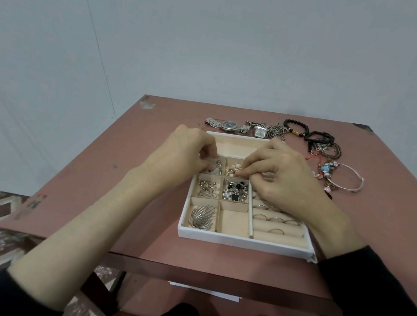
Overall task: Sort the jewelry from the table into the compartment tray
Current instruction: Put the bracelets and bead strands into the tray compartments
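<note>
So here both of your hands were up in the far small cells of the compartment tray [244,242]. Your left hand [192,153] had its fingers curled round a silver piece [217,168] in the far-left cell. Your right hand [281,174] was pinching a gold-and-pearl piece [234,171] in the cell next door. Both bits sat inside the tray, not on the bench [99,183].

Stuff I'd have worried about:

- Only a thin divider separated those two pieces. If either had a hook or chain, lifting one could've dragged the other over the wall.
- Your right wrist hung right above the ring rolls [277,220], so a careless drop of the arm could've popped rings out of their slots.
- The black-and-pearl earrings [234,191] were just under your fingertips and easy to flick into the wrong cell.
- The charm bracelets [328,170] on the bench looked tangled with the silver bangle [349,179]. Grabbing one would probably have brought up the whole lump.
- The watches [228,125] lay just beyond the tray's far edge, so nudging the tray forward could've shoved them.
</note>
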